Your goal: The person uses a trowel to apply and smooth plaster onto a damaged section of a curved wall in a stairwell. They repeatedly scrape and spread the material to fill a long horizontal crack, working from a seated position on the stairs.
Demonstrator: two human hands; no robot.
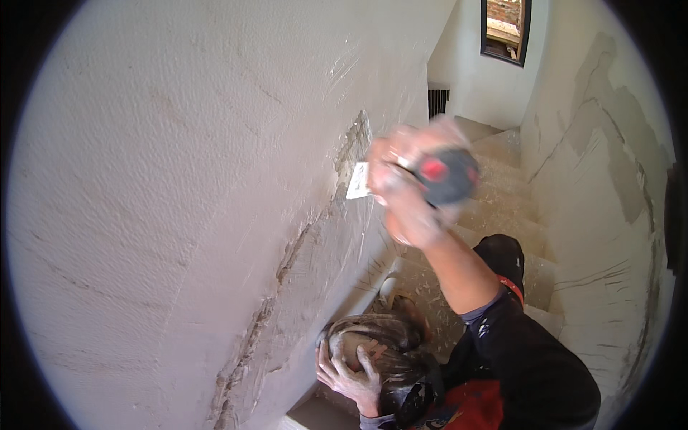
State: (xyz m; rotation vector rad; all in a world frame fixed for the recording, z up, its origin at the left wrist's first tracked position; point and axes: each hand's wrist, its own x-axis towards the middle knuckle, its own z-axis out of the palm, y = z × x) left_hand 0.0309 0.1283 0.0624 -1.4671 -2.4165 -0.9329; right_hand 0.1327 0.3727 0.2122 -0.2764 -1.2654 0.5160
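My right hand (pixel 401 175) is raised beside the left wall, smeared by motion and dusted white. It is closed round a hand tool with a dark grey and red body (pixel 451 179); blur hides its exact kind. A small flat white piece (pixel 356 180) sticks out by the fingers, close to a rough, broken-out groove (pixel 294 251) that runs diagonally down the plastered wall (pixel 172 215). Lower down, my dusty left hand (pixel 355 380) lies with spread fingers on a dark, rounded, dust-smeared thing (pixel 390 358); I cannot tell whether it is my knee or a soft container.
Dusty stairs (pixel 502 201) run down ahead between two walls. Grey patches and a long crack mark the right wall (pixel 595 215). A dark-framed opening (pixel 505 29) is at the far end, with a black slatted thing (pixel 438 102) below. My bent right knee (pixel 502 254) is over the steps.
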